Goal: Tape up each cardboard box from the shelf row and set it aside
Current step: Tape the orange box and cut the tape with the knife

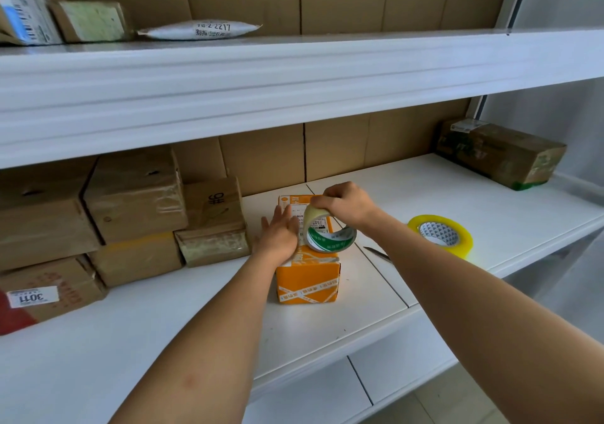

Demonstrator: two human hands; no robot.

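Observation:
A small orange cardboard box (307, 281) stands on the white shelf (163, 325), with a white label on its top. My left hand (281, 234) lies flat with straight fingers on the left part of the box top. My right hand (346, 206) grips a roll of tape (330, 235) with green and white print, held tilted over the right part of the box top. A strip of tape runs from the roll up under my right fingers.
Several brown cardboard boxes (130, 201) are stacked at the left of the shelf. A yellowish tape roll (441, 234) and a blade tip (376, 253) lie to the right. Another taped box (500, 152) sits far right. Parcels (199, 29) rest on the upper shelf.

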